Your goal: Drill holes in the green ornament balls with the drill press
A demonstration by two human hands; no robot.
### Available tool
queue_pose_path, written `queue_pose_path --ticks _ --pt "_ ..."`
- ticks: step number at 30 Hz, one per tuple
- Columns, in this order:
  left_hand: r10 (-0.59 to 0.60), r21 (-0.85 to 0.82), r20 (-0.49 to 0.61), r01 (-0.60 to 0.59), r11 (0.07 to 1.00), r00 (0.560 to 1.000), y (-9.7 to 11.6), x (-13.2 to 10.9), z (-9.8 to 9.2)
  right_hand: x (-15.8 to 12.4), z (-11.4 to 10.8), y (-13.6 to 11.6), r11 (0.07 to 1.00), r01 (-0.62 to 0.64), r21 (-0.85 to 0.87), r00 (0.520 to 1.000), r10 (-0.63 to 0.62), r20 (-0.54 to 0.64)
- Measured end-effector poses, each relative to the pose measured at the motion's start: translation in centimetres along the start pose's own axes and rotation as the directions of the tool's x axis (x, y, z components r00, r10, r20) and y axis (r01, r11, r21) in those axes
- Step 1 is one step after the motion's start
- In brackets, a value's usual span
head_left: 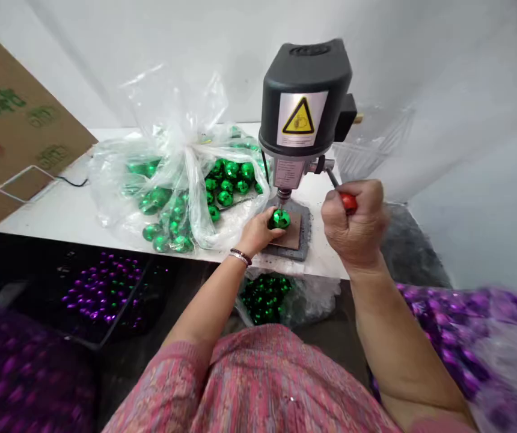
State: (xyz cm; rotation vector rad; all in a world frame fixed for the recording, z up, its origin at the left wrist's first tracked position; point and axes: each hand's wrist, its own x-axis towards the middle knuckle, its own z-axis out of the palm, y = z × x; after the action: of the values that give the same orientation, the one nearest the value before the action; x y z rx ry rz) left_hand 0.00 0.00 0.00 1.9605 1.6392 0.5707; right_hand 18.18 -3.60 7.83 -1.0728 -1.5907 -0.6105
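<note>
A shiny green faceted ball (281,219) sits on a brown board (293,236) over the grey base (304,243) of a small bench drill press (306,78). My left hand (261,231) grips this ball from the left, fingers behind it and thumb in front. Right above it is the press's chuck (284,194); whether the bit touches the ball I cannot tell. My right hand (355,222) is wrapped in a fist round the press's lever, whose red knob (349,203) pokes out between the fingers.
Left of the press, an open clear plastic bag (199,210) holds several green balls (225,183) on the white table (67,210). A cardboard box (15,114) stands at far left. Below the table edge are a bag of green balls (265,297) and purple balls (100,288); more purple balls (443,325) lie right.
</note>
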Motion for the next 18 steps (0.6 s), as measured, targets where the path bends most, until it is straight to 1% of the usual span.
queue_pose_path --ticks 4,12,16,18 --pt "-0.018 -0.010 -0.005 0.018 1.000 1.000 0.2 -0.1 0.0 -0.9 0.5 0.0 0.998 -0.055 -0.003 0.998 0.055 0.007" --pt "0.016 -0.041 -0.008 -0.016 0.999 1.000 -0.2 -0.1 0.4 -2.0 1.4 -0.2 0.992 -0.116 0.044 0.989 0.119 -0.087" --pt "0.034 -0.085 -0.012 -0.035 0.996 0.999 -0.7 0.0 0.6 -3.1 1.7 -0.6 0.986 -0.124 0.109 0.983 0.137 -0.121" --pt "0.044 -0.109 -0.022 -0.046 0.993 0.999 -0.9 0.2 0.8 -3.0 1.7 -0.7 0.983 -0.129 0.134 0.979 0.148 -0.140"
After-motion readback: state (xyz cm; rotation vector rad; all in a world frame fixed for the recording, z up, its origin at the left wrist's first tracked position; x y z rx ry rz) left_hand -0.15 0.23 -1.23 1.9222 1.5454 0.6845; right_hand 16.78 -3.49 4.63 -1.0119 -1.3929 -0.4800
